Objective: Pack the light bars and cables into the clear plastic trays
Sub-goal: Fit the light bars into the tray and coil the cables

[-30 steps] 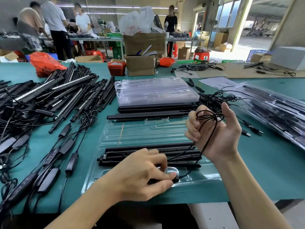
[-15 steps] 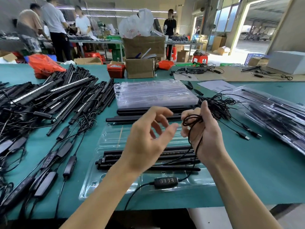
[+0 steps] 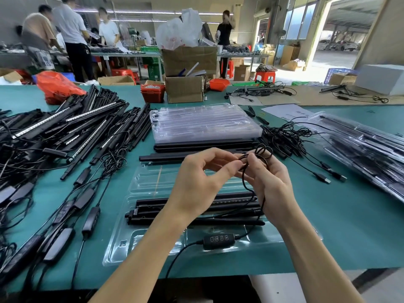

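A clear plastic tray (image 3: 144,217) lies on the green table in front of me, with black light bars (image 3: 153,209) lying across its middle. A black controller box (image 3: 219,240) sits in the tray's near compartment, and its thin black cable (image 3: 247,186) runs up to my hands. Above the tray, my right hand (image 3: 270,182) holds a small coil of that cable. My left hand (image 3: 196,182) pinches the same cable right beside it, fingertips touching the coil.
A big heap of loose light bars and controllers (image 3: 54,138) covers the table's left. A stack of clear trays (image 3: 203,123) sits behind, with bars under it. Tangled cables (image 3: 290,136) and packed trays (image 3: 367,149) lie to the right. Boxes and people stand beyond the table.
My left hand left the controller in the tray's near compartment and rose to meet my right hand, where it now pinches the cable. The right hand kept the coil and shifted slightly.
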`<control>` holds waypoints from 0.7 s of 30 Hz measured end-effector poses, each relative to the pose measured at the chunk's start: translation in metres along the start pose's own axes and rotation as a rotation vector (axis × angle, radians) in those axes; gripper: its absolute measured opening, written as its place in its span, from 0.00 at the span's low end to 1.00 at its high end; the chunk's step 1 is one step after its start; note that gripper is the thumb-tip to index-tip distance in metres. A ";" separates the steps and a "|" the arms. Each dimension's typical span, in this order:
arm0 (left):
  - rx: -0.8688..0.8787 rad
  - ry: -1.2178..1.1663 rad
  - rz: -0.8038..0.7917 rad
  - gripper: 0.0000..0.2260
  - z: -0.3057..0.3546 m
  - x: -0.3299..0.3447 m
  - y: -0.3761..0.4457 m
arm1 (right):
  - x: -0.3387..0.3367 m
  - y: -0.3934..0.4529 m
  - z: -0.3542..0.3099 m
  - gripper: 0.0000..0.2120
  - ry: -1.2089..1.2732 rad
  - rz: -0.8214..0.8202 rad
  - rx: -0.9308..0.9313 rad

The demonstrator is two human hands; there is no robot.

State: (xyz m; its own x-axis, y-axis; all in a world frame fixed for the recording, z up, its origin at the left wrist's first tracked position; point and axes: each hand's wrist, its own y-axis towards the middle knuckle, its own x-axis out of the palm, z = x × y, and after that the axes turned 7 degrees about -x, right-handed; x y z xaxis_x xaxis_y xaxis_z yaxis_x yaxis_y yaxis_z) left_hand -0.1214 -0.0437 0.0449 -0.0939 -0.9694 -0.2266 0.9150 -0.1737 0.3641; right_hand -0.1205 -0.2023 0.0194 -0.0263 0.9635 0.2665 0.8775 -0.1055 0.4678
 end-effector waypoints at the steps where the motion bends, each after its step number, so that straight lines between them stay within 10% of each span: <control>1: -0.008 0.065 0.000 0.02 -0.004 -0.002 -0.004 | 0.001 -0.002 0.000 0.11 0.054 0.021 0.015; 8: -0.463 1.131 -0.139 0.33 -0.052 -0.009 -0.033 | -0.006 -0.005 -0.004 0.17 0.459 0.254 0.187; 16: -0.444 1.194 -0.123 0.35 -0.070 -0.011 -0.033 | -0.026 0.001 0.001 0.06 0.467 0.354 0.338; 21: -0.394 1.272 -0.121 0.41 -0.068 -0.022 -0.026 | -0.029 0.002 0.003 0.20 0.207 0.294 0.383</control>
State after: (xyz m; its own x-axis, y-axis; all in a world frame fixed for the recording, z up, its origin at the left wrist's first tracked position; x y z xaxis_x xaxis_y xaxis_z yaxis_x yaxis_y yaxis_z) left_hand -0.1163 -0.0063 -0.0208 0.0495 -0.0793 -0.9956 0.9986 0.0239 0.0478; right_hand -0.1167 -0.2302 0.0100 0.1872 0.8340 0.5191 0.9733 -0.2291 0.0171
